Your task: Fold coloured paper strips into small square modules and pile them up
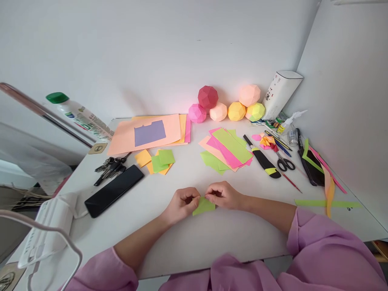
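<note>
A small green square of paper [203, 207] is held between both hands, just above the white table [230, 238]. My left hand [184, 204] pinches its upper left corner between thumb and fingers. On the other side, my right hand [222, 195] grips the upper right part the same way. The fingers cover the paper's top edge, so any fold there is hidden. Beyond the left hand lie loose green squares [163, 158] and orange squares [142, 158]. Green, pink and peach paper strips [232, 147] overlap in a pile past the right hand.
A black phone [114, 190] and keys [112, 165] lie left. To the right are a utility knife [265, 161], scissors [285, 162] and a glue bottle [285, 126]. Faceted paper balls [207, 97] stand along the wall. A white power strip [48, 230] occupies the left edge.
</note>
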A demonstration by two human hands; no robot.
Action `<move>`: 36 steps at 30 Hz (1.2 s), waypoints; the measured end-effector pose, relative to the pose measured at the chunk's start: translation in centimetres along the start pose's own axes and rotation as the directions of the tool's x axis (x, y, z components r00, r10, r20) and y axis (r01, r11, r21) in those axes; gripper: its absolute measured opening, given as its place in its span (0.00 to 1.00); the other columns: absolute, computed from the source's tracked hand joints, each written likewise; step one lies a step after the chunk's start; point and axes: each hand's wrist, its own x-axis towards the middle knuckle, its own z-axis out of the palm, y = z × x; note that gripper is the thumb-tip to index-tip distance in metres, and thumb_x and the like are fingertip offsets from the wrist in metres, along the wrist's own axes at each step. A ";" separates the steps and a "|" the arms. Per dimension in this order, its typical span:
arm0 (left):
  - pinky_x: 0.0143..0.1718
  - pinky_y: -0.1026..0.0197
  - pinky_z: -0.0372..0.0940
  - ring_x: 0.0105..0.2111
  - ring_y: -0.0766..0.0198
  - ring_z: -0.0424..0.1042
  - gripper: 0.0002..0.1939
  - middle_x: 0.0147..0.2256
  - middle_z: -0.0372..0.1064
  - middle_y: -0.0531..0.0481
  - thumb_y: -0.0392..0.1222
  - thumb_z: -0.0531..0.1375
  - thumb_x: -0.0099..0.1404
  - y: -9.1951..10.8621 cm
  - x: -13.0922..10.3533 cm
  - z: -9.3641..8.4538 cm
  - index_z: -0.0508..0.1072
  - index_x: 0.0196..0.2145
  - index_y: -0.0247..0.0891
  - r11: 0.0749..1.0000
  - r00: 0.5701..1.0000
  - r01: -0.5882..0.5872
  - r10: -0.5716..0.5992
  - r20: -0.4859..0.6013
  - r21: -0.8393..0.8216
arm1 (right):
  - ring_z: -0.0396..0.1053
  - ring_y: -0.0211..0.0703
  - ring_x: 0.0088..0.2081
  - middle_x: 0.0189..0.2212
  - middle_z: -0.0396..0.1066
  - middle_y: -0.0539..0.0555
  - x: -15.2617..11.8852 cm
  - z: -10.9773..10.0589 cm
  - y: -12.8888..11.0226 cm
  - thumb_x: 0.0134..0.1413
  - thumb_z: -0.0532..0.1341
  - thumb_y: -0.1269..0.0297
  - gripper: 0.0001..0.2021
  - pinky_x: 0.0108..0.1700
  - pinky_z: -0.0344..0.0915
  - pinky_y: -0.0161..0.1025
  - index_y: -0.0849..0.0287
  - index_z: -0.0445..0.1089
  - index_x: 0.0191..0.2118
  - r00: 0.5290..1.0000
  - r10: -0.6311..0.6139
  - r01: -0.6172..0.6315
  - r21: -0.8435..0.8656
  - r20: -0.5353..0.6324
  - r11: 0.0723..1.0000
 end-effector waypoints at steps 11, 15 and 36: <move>0.25 0.64 0.58 0.22 0.68 0.61 0.09 0.22 0.64 0.52 0.41 0.56 0.57 -0.3 0.0 -0.2 0.68 0.23 0.34 0.985 1.000 -0.002 -0.001 -0.015 -0.172 | 0.55 0.32 0.22 0.20 0.60 0.47 -0.2 -0.3 -0.3 0.45 0.55 0.71 0.05 0.22 0.53 0.30 0.61 0.61 0.22 0.985 -0.114 0.109 -0.042 -0.130 0.993; 0.26 0.63 0.60 0.22 0.68 0.62 0.10 0.21 0.64 0.52 0.41 0.55 0.59 -0.2 0.0 -0.9 0.67 0.22 0.35 0.962 0.991 -0.067 0.032 -0.133 -0.264 | 0.54 0.32 0.22 0.20 0.58 0.47 -0.1 -0.9 -0.2 0.44 0.55 0.72 0.06 0.24 0.53 0.32 0.60 0.58 0.21 0.969 -0.138 0.146 0.027 -0.204 0.989; 0.23 0.65 0.54 0.22 0.69 0.58 0.16 0.22 0.63 0.53 0.51 0.58 0.56 0.2 -0.1 0.9 0.70 0.29 0.33 0.991 0.995 0.083 -0.088 -0.046 -0.105 | 0.63 0.35 0.30 0.29 0.62 0.49 -0.3 0.6 -0.2 0.47 0.59 0.70 0.16 0.32 0.63 0.35 0.58 0.57 0.44 0.993 0.037 -0.006 0.264 -0.113 0.964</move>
